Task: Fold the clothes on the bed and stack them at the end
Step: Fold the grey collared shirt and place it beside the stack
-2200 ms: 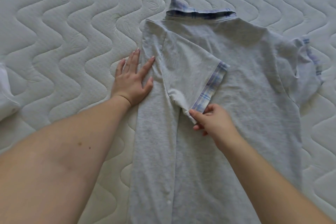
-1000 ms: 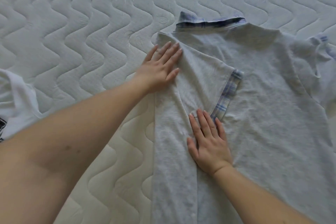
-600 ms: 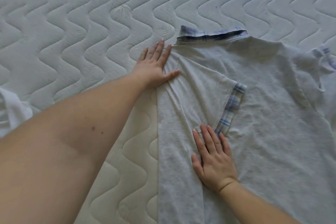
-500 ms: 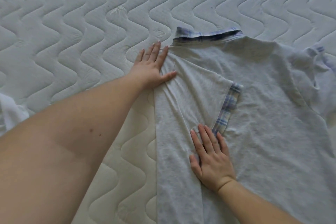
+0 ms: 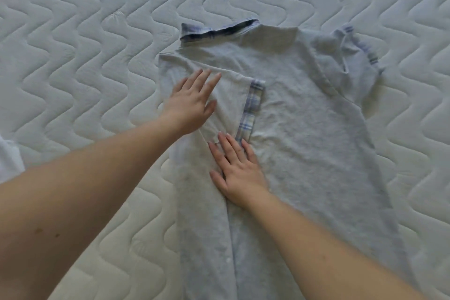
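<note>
Across the centre of the frame, a light grey knit polo shirt with a blue plaid collar (image 5: 280,129) lay face down on a white quilted mattress stitched in wavy lines (image 5: 73,56). Its left side was already folded inward, the short sleeve with its plaid cuff (image 5: 252,107) lying on the back. The left hand (image 5: 192,102) pressed flat, fingers spread, on the folded shoulder, while the right hand (image 5: 237,170) lay flat, fingers straight and close together, just below the cuff. The opposite sleeve (image 5: 350,61), upper right, remained bunched and unfolded, so the fold appeared roughly half done and no stack was in view. What seemed to be a white garment (image 5: 9,158) showed at the left edge.
</note>
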### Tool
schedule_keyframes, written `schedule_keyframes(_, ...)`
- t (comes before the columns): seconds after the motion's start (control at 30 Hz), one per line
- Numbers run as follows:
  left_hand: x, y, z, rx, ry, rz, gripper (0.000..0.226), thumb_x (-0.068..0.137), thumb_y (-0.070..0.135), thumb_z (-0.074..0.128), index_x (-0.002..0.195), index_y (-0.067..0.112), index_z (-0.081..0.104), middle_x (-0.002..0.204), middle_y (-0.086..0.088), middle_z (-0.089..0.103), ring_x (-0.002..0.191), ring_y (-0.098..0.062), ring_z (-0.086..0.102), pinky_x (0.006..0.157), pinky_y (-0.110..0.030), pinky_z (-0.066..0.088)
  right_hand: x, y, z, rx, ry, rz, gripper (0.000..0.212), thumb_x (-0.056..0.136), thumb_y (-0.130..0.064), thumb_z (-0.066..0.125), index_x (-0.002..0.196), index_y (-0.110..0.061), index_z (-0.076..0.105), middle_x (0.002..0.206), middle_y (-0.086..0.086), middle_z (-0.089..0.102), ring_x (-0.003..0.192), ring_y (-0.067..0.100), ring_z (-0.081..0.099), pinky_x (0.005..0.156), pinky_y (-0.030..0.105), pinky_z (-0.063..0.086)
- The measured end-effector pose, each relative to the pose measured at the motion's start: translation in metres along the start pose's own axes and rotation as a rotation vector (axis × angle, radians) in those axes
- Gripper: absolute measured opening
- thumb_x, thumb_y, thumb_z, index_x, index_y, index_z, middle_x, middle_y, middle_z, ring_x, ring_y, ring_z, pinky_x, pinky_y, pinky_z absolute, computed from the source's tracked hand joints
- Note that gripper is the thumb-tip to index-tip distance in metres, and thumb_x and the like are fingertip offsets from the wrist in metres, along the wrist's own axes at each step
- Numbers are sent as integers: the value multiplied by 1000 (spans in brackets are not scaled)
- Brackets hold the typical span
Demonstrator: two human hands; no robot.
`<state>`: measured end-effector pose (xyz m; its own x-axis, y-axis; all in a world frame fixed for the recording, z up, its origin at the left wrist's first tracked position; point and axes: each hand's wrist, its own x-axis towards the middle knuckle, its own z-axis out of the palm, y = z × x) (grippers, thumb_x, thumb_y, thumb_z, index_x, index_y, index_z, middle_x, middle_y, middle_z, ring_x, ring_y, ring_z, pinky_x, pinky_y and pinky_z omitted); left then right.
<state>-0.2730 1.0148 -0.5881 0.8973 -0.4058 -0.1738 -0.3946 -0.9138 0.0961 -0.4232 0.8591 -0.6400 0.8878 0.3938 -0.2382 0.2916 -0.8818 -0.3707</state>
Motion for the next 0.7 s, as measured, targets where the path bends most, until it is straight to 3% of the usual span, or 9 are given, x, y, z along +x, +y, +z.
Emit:
schedule_keyframes(0.07,8,28,-5,9,-23,45,61,102,46,25,156,31,0,164,2,6,150,-13,-1,120,-36,3,-8,11,-16,163,25,-15,63,101,-47,36,156,-33,10,165,-5,1,151,12,-4,118,29,-16)
schedule_keyframes(0.13,24,61,-10,0,-43,97,61,102,45,27,156,29,2,164,1,7,151,-15,0,119,-37,4,-24,38,-33,243,175,60,62,99,-38,46,155,-27,21,163,-1,17,152,17,9,119,28,-9)
schedule_keyframes(0.27,72,131,-18,-40,-54,131,62,103,42,32,156,26,5,164,-1,11,150,-17,4,119,-38,8,-57,123,-73,258,432,380,63,97,-27,55,153,-18,28,161,4,25,149,22,20,120,38,9)
schedule_keyframes(0.4,116,189,-15,13,-120,144,74,100,49,39,157,24,-1,165,0,2,151,-19,0,120,-38,6,-54,205,-117,579,625,667,62,99,-21,52,153,-7,26,157,15,31,144,27,29,117,32,17)
schedule_keyframes(0.57,154,205,1,-16,-225,-136,112,83,72,51,155,10,-9,164,-6,-9,151,-23,-7,120,-47,0,-17,271,-156,1055,600,925,64,95,-35,56,151,-17,30,142,6,50,118,21,52,97,24,38)
schedule_keyframes(0.63,165,198,7,14,-260,-211,118,78,81,47,155,9,-8,164,-8,-10,151,-24,-7,119,-49,-2,2,285,-169,1156,600,963,68,90,-40,61,148,-18,34,139,9,53,117,27,57,102,36,46)
schedule_keyframes(0.7,173,186,10,0,-245,-191,111,80,81,42,156,16,-5,164,-7,-8,151,-24,-5,120,-49,1,20,294,-179,1378,577,967,73,87,-37,69,147,-12,35,136,14,55,113,29,62,98,46,52)
